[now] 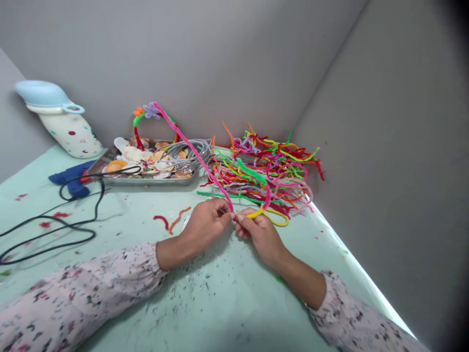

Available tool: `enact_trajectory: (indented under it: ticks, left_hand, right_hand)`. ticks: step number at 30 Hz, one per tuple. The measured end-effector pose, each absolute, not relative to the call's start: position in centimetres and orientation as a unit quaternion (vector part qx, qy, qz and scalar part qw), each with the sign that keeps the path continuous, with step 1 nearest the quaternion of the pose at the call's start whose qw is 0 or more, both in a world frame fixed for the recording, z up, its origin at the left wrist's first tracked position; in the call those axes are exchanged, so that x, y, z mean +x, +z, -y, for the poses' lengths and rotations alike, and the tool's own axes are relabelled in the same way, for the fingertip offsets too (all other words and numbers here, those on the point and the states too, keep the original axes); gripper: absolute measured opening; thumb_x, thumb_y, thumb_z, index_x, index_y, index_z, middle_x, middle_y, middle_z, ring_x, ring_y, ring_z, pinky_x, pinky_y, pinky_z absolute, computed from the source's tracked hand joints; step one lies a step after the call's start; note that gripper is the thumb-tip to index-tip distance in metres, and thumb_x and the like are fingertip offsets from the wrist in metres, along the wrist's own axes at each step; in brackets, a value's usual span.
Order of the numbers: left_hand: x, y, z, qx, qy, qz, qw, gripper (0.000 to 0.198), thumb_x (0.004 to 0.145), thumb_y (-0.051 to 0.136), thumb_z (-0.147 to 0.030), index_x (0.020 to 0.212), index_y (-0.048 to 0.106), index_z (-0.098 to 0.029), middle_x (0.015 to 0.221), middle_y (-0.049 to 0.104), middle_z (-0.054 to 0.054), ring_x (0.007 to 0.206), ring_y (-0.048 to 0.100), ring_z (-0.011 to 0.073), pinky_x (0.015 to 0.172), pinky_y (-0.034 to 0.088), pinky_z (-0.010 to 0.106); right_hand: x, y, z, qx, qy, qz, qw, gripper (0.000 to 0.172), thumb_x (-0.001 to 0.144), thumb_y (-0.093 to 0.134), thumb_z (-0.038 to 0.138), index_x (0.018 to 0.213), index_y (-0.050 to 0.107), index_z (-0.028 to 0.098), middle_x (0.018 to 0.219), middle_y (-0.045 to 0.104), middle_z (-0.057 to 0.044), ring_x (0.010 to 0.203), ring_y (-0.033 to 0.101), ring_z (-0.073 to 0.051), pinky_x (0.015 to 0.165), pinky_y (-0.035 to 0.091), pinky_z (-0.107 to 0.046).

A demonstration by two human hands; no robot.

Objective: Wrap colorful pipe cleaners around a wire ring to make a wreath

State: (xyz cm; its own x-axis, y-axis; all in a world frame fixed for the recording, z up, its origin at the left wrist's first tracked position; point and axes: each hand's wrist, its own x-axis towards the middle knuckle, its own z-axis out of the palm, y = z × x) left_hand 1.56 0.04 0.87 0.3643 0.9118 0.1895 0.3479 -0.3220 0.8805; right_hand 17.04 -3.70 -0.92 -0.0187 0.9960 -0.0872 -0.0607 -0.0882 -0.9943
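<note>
My left hand point(209, 222) is closed in a pinch on the lower end of a long pink pipe cleaner point(190, 145), whose straight length slants up and to the left. Right beside it, my right hand point(261, 234) grips a curved band of wound pipe cleaners point(268, 195), with green, pink and yellow sections. The fingertips of both hands meet where the pink strand reaches the yellow part. Exactly how the strand joins the band there is hidden by my fingers. Behind the hands lies a heap of loose multicoloured pipe cleaners point(238, 183).
A metal tray point(146, 181) holds shells, coiled grey wire point(190, 155) and an arched band with a purple flower point(151, 110). To the left are a blue glue gun point(75, 177), its black cord point(69, 223) and a tilted bottle point(69, 129). Two short scraps point(179, 221) lie near my left hand.
</note>
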Motion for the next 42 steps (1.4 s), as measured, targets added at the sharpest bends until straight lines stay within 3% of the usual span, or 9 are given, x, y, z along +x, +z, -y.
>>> enact_trajectory:
  ticks: [12, 19, 24, 31, 42]
  left_hand:
    - [1.64, 0.46, -0.22, 0.724, 0.356, -0.447, 0.386, 0.010, 0.077, 0.056, -0.020, 0.068, 0.059, -0.017, 0.060, 0.061, -0.002, 0.058, 0.055, 0.0132, 0.053, 0.039, 0.023]
    - [1.81, 0.74, 0.45, 0.760, 0.372, -0.407, 0.344, 0.006, 0.083, 0.055, -0.021, 0.084, 0.059, -0.018, 0.075, 0.065, 0.000, 0.067, 0.060, 0.0129, 0.060, 0.045, 0.022]
    - [1.53, 0.67, 0.70, 0.791, 0.393, -0.392, 0.255, 0.024, 0.081, 0.060, -0.018, 0.105, 0.056, -0.019, 0.089, 0.064, 0.002, 0.067, 0.058, 0.0113, 0.061, 0.045, 0.023]
    - [1.22, 0.66, 0.52, 0.824, 0.409, -0.328, 0.216, 0.022, 0.085, 0.055, -0.010, 0.100, 0.066, -0.023, 0.090, 0.059, 0.003, 0.083, 0.058, 0.0133, 0.074, 0.047, 0.025]
    - [0.99, 0.06, 0.00, 0.838, 0.430, -0.292, 0.168, 0.017, 0.087, 0.059, -0.017, 0.099, 0.070, -0.021, 0.085, 0.060, 0.004, 0.078, 0.059, 0.0121, 0.068, 0.048, 0.023]
  right_hand:
    - [17.10, -1.02, 3.75, -0.509, 0.532, 0.473, 0.484, 0.022, 0.079, 0.063, 0.038, 0.073, 0.063, 0.017, 0.060, 0.060, 0.001, 0.052, 0.051, -0.011, 0.051, 0.039, -0.024]
    - [17.17, -0.91, 3.27, -0.492, 0.573, 0.401, 0.518, 0.029, 0.077, 0.065, 0.041, 0.063, 0.062, 0.016, 0.054, 0.058, 0.001, 0.045, 0.049, -0.009, 0.043, 0.036, -0.022]
    - [17.27, -0.56, 3.12, -0.475, 0.595, 0.355, 0.542, 0.024, 0.074, 0.066, 0.036, 0.060, 0.062, 0.016, 0.051, 0.058, 0.001, 0.042, 0.049, -0.009, 0.040, 0.035, -0.021]
    - [17.37, -0.49, 3.15, -0.460, 0.615, 0.329, 0.549, 0.023, 0.073, 0.068, 0.034, 0.061, 0.061, 0.015, 0.051, 0.057, 0.001, 0.043, 0.050, -0.009, 0.041, 0.035, -0.020]
    - [17.39, -0.57, 3.17, -0.450, 0.620, 0.339, 0.546, 0.023, 0.073, 0.066, 0.033, 0.060, 0.060, 0.015, 0.049, 0.057, 0.001, 0.041, 0.049, -0.008, 0.039, 0.035, -0.019]
